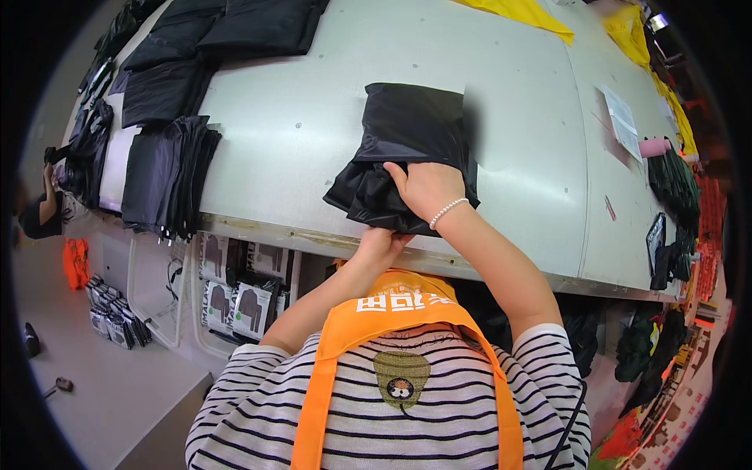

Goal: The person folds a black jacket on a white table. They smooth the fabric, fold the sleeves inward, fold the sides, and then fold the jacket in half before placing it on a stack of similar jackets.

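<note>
A folded black fabric pouch [413,124] lies on the white table before me, its near part bunched and open. My right hand [430,190], with a beaded bracelet on its wrist, presses on the pouch's opening. Its thumb shows on top, while the other fingers are tucked into the black fabric. At the table's front edge, my left hand [381,246] holds the near lower edge of the fabric from below. Most of its fingers are hidden under the cloth.
Stacked black folded pieces [166,176] lie at the table's left, with larger black bundles [254,30] at the far left. A paper sheet [623,124] and a pink spool [655,147] lie right. Printed packages [252,305] fill a rack below. Another person [43,211] stands far left.
</note>
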The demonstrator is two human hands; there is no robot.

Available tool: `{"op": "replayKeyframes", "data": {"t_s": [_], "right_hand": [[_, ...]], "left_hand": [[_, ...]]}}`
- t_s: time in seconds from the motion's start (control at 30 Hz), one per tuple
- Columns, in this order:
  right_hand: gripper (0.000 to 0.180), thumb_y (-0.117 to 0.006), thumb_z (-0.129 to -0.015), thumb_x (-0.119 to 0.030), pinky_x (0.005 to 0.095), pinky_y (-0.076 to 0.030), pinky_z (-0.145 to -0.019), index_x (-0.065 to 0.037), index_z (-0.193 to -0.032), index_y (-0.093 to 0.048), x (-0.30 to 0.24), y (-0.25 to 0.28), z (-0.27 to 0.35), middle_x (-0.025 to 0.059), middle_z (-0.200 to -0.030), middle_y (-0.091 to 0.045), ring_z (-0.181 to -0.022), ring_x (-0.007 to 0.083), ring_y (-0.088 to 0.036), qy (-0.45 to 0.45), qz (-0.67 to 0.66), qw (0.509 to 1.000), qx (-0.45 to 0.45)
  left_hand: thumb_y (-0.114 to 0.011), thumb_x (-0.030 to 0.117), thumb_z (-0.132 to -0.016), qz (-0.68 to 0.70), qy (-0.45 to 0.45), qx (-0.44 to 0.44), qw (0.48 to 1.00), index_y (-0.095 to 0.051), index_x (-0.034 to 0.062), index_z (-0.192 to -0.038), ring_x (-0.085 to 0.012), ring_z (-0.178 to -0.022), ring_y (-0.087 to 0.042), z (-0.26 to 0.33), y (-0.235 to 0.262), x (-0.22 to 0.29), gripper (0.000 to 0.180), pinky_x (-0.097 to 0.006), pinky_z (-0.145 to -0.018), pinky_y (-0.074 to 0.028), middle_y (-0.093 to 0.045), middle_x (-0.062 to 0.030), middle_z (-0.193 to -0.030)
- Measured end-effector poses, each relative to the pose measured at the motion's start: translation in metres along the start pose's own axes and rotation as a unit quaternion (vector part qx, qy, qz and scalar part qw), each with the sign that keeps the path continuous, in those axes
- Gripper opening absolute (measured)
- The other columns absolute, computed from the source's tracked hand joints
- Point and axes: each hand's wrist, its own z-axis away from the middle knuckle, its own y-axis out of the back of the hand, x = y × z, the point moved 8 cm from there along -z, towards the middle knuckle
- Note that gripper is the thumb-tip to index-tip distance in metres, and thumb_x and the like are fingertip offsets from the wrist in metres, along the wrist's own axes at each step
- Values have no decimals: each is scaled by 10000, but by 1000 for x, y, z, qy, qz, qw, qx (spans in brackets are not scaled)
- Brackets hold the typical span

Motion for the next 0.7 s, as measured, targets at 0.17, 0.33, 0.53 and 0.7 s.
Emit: {"op": "replayKeyframes", "data": {"t_s": [0.17, 0.33, 0.53, 0.7], "right_hand": [[573, -406, -903, -549, 433, -478, -790, -42, -937, -672, 8, 11, 7, 222, -930, -641, -922, 356, -614, -7, 50, 998, -23], [423, -585, -870, -345, 400, -424, -891, -24, -1144, -560, -33, 41, 76, 210, -1185, -538, -1076, 299, -525, 281, -45, 946, 156], [309, -536, -934, -251, 257, -509, -671, 24, -1074, -535, 83, -93, 65, 111, -953, -655, -739, 162, -630, -66, -615, 772, 146], [276, -493, -938, -175, 248, -517, -605, 82, -1031, -535, 73, -105, 48, 120, -882, -653, -677, 167, -644, -110, -745, 653, 74]], "left_hand": [[-428, 76, -945, -67, -29, -20, 997, -412, 55, -1307, -251, -1120, -540, -3, -13, 4, 363, -417, -938, -479, -496, -134, -1276], [-389, 100, -926, 30, -53, -143, 988, -494, -22, -1154, -243, -1008, -575, 1, -46, 23, 280, -396, -940, -463, -572, -156, -1112], [-450, 158, -913, -170, -72, -96, 978, -540, -6, -1083, -246, -1079, -505, -33, -33, 38, 253, -431, -1008, -393, -552, -131, -1129], [-707, 227, -770, -738, -132, -162, 641, -568, -68, -1077, -230, -935, -602, 1, -62, 60, 449, -276, -824, -474, -631, -98, -1040]]}}
